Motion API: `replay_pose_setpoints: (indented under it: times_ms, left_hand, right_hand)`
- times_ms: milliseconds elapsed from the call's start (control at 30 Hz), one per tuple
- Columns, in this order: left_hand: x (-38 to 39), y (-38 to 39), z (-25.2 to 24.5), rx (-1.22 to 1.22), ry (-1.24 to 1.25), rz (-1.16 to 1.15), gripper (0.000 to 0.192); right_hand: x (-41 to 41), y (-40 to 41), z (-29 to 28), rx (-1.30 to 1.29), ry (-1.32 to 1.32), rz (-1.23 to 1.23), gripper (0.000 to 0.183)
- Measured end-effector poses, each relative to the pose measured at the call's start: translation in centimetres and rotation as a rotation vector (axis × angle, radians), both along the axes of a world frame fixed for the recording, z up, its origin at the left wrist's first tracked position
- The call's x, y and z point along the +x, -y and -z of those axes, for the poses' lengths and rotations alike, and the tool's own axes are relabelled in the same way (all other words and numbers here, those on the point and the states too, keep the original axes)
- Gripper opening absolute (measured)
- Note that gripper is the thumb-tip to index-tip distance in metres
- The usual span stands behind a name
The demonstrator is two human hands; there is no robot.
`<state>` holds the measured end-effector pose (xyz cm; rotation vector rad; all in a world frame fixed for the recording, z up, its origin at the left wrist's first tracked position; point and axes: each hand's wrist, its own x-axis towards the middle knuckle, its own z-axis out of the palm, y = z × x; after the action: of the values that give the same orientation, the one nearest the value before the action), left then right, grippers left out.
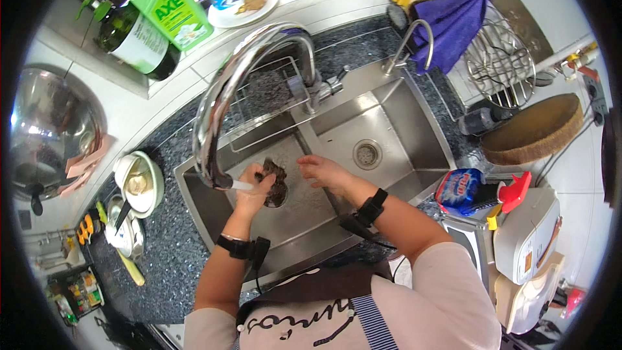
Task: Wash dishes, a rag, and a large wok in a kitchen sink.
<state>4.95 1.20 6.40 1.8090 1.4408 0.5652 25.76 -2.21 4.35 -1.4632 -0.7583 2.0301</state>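
My left hand (250, 189) grips a wet, dark brown clump (277, 189) whose exact kind I cannot tell. Water runs from the tall chrome faucet (206, 126) onto this hand, over the left basin (296, 221) of a stainless-steel sink. Part of the clump hides behind my thumb and fingers. Just right of it, my right hand (323, 173) hovers near the basin divider, empty, with its fingers slightly spread. Beneath the clump, the left drain is mostly covered from sight.
A wire rack (262, 133) spans the back of the left basin. The right basin (335, 136) has an open drain (367, 154). Bowls (141, 184) stand on the left counter. A blue spray bottle (466, 192) and a round wooden chopping board (532, 129) are at right.
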Motion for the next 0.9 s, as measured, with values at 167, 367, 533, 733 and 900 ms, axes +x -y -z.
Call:
replay_pose_setpoints:
  times_ms: [167, 367, 533, 733, 900]
  left_hand:
    - [0.1, -0.6, -2.6, -0.068, 0.203, -0.016, 0.018]
    - [-2.4, -0.3, -5.1, -0.223, 0.312, -0.05, 0.033]
    - [-4.2, -0.2, -3.0, -0.372, 0.095, 0.117, 0.061]
    - [-2.7, 0.8, 3.5, -0.282, 0.194, 0.147, 0.05]
    - [-1.9, 0.6, 1.6, -0.282, 0.077, -0.007, 0.034]
  right_hand:
    - [-5.0, -1.2, 0.7, 0.157, -0.056, 0.009, 0.051]
    - [-6.2, -3.4, 2.2, 0.44, -0.05, -0.064, 0.039]
    - [-7.8, -3.2, -0.9, 0.385, -0.164, 0.004, 0.033]
    - [-6.6, -3.1, -4.1, 0.032, -0.537, 0.228, 0.044]
    - [0.8, -4.2, 0.3, 0.64, 0.651, 0.068, 0.031]
